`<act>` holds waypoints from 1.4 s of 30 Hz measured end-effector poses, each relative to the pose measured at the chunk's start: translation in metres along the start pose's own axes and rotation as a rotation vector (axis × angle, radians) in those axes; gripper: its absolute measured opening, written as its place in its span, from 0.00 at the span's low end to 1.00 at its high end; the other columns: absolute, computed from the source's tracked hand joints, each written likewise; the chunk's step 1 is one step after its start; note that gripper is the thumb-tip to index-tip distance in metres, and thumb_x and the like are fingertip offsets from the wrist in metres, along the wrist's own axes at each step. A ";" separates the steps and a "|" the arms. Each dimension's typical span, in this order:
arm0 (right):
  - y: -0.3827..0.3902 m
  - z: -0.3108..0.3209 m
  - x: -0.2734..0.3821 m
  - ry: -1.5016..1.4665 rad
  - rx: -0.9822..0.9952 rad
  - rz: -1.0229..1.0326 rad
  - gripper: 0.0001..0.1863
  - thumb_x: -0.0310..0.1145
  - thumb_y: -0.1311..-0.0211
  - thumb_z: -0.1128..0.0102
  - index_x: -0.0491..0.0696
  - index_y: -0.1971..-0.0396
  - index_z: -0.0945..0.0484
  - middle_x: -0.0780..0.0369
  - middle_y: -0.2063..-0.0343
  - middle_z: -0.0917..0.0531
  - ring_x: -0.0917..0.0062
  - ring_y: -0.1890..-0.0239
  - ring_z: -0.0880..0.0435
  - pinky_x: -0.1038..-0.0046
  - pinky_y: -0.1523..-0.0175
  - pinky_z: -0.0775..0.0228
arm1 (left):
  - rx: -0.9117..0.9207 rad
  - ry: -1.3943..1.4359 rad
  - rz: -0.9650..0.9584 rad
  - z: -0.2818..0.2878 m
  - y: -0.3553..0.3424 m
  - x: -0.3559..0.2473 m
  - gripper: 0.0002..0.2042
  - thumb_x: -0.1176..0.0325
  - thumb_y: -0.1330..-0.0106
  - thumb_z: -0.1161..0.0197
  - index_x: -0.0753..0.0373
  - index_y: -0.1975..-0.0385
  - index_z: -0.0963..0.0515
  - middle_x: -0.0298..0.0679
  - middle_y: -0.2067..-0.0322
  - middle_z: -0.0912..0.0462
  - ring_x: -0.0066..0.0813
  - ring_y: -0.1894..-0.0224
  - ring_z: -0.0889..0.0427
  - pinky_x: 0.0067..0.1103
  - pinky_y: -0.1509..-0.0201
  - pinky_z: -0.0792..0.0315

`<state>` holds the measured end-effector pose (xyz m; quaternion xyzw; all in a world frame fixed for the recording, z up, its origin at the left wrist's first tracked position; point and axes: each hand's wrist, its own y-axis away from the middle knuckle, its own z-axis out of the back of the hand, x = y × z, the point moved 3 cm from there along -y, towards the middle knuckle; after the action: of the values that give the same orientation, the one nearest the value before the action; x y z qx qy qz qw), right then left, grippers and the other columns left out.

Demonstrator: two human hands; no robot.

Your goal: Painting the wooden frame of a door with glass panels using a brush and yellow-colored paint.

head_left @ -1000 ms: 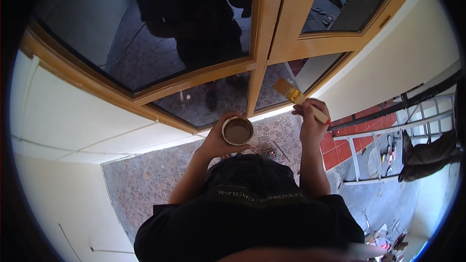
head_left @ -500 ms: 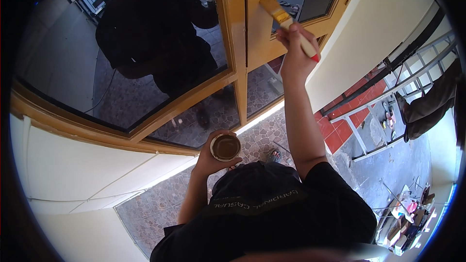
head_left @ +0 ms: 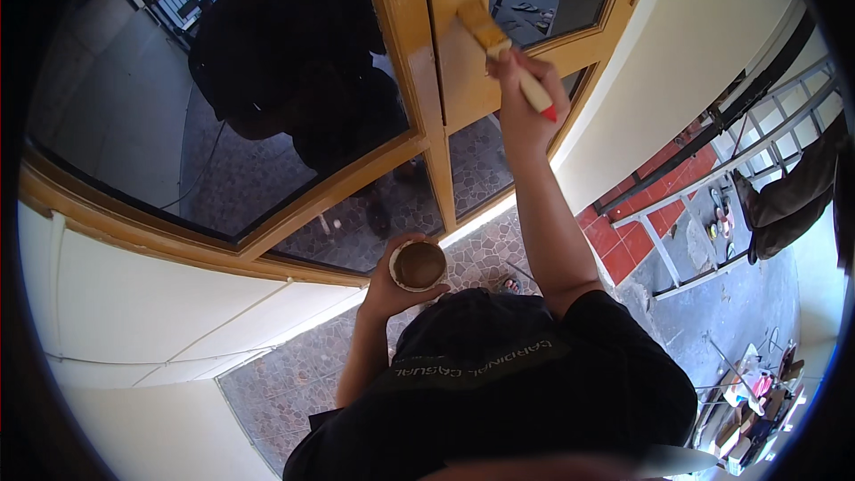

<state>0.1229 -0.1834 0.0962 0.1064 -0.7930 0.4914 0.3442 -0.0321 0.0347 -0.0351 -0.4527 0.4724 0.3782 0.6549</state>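
Observation:
My right hand (head_left: 532,93) is closed round the pale, red-tipped handle of a wide paintbrush (head_left: 485,31). The bristles lie against the yellow-brown window frame (head_left: 466,71), just left of a glass pane. Lower down, in front of my body, my left hand (head_left: 389,292) wraps round a small round cup of brown paint (head_left: 419,265). Its mouth faces up, and pale smears mark the rim. The fingers under the cup are partly hidden.
A large dark glass pane (head_left: 294,125) on the left reflects a person. At right, someone's trousered legs (head_left: 793,205) are on a metal ladder (head_left: 663,249). Assorted items (head_left: 748,401) lie on the floor at lower right. A white wall (head_left: 160,312) runs below the window.
My right hand and the paintbrush have moved left and slightly down along the frame. The cup in my left hand has shifted slightly right and up.

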 end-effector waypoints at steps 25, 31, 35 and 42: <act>0.052 0.129 0.033 -0.256 0.750 -0.419 0.07 0.17 0.45 0.38 0.37 0.65 0.21 0.52 0.68 0.18 0.71 0.67 0.16 0.75 0.63 0.23 | 0.026 -0.132 0.006 -0.051 -0.055 0.031 0.39 0.72 0.59 0.20 0.59 0.43 0.34 0.38 0.49 0.24 0.28 0.45 0.25 0.26 0.41 0.31; 0.056 0.094 0.040 -0.039 1.214 -0.345 0.07 0.22 0.48 0.32 0.40 0.69 0.19 0.59 0.70 0.16 0.75 0.68 0.16 0.77 0.63 0.26 | 0.039 -0.064 -0.007 -0.056 -0.044 0.022 0.37 0.73 0.57 0.21 0.59 0.45 0.33 0.39 0.50 0.23 0.30 0.47 0.22 0.25 0.43 0.27; 0.068 0.078 0.041 -0.002 1.331 -0.289 0.07 0.23 0.48 0.31 0.40 0.69 0.19 0.59 0.72 0.17 0.72 0.69 0.15 0.76 0.64 0.26 | -0.013 -0.106 0.044 -0.053 -0.034 0.021 0.36 0.72 0.57 0.21 0.59 0.45 0.32 0.39 0.52 0.22 0.30 0.48 0.22 0.25 0.44 0.26; 0.075 0.061 0.040 0.041 1.396 -0.240 0.06 0.23 0.48 0.32 0.41 0.69 0.19 0.59 0.72 0.18 0.72 0.70 0.17 0.76 0.65 0.28 | -0.017 -0.227 0.014 -0.044 -0.027 0.020 0.37 0.69 0.58 0.20 0.57 0.45 0.32 0.38 0.51 0.23 0.31 0.48 0.21 0.26 0.45 0.26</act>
<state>0.0278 -0.1917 0.0521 0.3794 -0.2690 0.8456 0.2621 -0.0136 -0.0137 -0.0539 -0.4092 0.3951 0.4357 0.6976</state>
